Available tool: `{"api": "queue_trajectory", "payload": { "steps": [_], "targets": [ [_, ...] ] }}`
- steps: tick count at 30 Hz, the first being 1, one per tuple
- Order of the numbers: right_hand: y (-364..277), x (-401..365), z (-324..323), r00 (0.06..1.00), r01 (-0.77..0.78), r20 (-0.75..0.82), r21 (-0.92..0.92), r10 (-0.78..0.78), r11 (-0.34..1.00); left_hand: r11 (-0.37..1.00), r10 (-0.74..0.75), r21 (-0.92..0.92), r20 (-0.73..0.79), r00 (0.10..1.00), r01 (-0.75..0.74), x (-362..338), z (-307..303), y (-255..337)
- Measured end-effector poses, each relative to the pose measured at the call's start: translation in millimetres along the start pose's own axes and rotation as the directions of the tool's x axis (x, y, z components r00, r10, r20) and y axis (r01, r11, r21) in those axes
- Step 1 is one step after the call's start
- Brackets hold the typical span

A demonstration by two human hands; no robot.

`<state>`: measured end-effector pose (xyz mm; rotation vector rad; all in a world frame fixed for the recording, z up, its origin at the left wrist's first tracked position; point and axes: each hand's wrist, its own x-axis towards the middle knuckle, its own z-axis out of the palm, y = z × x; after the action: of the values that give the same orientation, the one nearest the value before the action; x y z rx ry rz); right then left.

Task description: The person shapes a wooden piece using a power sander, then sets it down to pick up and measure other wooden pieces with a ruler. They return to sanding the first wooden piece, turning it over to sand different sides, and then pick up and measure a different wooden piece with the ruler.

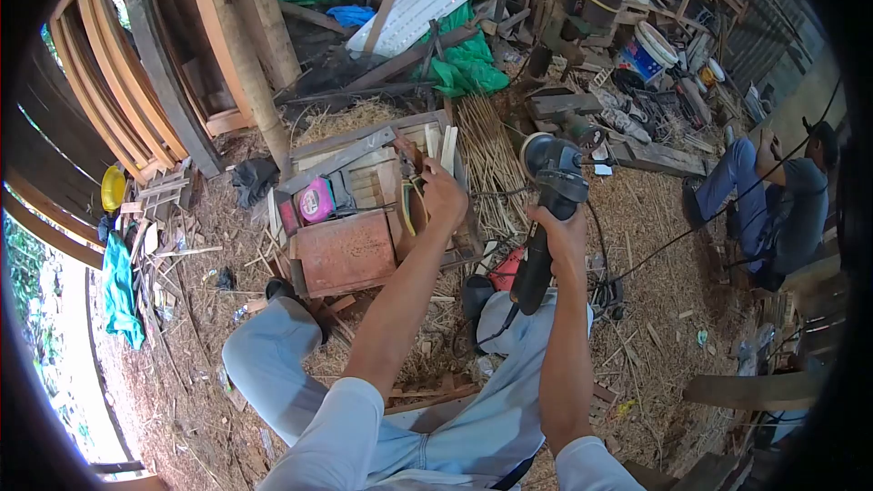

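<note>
My right hand [564,235] is wrapped around the black body of an angle grinder [560,189], held upright with its round head pointing away from me. Its cord runs down beside my leg. My left hand [444,195] reaches over a low wooden workbench [373,135], its fingers closed near a small brownish piece at the bench's right side. What they hold is mostly hidden. A pink tape measure [316,200] lies to the left on the bench. Nearer to me is a flat reddish-brown board [348,253]. Pale wood strips [448,147] stick out beyond my left hand.
A bundle of thin sticks [496,159] lies right of the bench. Another person [782,195] sits at the far right. A black cord [668,244] crosses the shavings-covered ground. Wooden frames [114,64] lean at left; a white bucket [653,45] stands among scrap at back right.
</note>
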<state>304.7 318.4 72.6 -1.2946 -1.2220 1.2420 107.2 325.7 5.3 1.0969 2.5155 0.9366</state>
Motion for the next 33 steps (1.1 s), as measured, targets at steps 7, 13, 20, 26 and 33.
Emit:
{"api": "queue_trajectory", "payload": {
  "steps": [7,13,20,26,33],
  "targets": [
    [-3.5,-0.5,-11.4,0.999,0.033,-0.018,-0.023,-0.033,0.999,0.998,-0.042,0.045,0.007,0.999,0.042,-15.5,10.0,2.8],
    [-5.1,-2.7,-8.3,1.000,0.019,0.018,-0.059,-0.018,0.998,0.957,0.217,0.216,-0.097,0.971,-0.192,-24.3,28.5,-14.7],
    [-1.3,-0.7,-5.4,0.999,0.006,0.038,-0.080,-0.003,0.997,0.961,0.218,0.222,-0.247,0.944,-0.164,-35.0,25.0,-19.6],
    [-2.9,-1.3,-1.3,0.997,0.003,0.072,-0.043,0.000,0.999,0.885,0.415,0.315,-0.200,0.888,-0.343,-25.7,23.4,-30.8],
    [-15.9,-6.1,4.0,0.994,-0.042,0.093,-0.072,0.049,0.996,0.903,0.375,0.269,-0.121,0.919,-0.333,-22.0,8.9,-28.0]
  ]
}}
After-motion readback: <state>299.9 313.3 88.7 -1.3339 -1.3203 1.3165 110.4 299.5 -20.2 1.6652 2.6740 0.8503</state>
